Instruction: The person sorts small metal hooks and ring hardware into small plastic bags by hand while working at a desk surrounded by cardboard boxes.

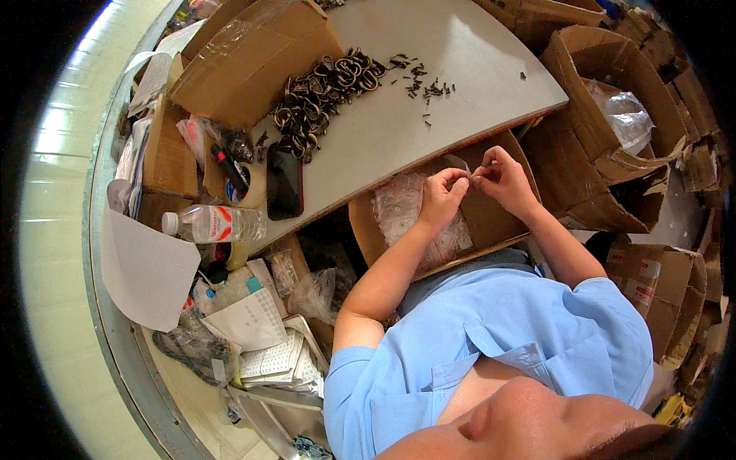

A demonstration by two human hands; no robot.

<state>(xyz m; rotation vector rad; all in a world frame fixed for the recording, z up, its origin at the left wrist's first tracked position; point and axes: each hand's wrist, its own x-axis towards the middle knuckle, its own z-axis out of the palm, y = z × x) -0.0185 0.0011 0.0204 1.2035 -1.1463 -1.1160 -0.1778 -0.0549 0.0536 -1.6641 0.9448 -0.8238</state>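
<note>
Both my hands are close together above an open cardboard box [502, 222] at the table's front edge. My left hand [443, 198] is closed in a pinch, thumb against fingers. Beside it, almost touching, my right hand [504, 182] pinches too. A thin, see-through piece of plastic [458, 162] shows at the fingertips, perhaps the edge of a small bag; most of it is hidden. Inside the box, below my left hand, lie several clear plastic bags [399, 207] with small contents I cannot make out.
On the table [460, 46] are a heap of bronze-coloured metal clasps [326, 96] and scattered small dark pins [433, 90]. A black phone [284, 182] and a clear plastic bottle [218, 224] lie at left. Large cardboard boxes [571, 149] crowd the right; papers [257, 322] lie lower left.
</note>
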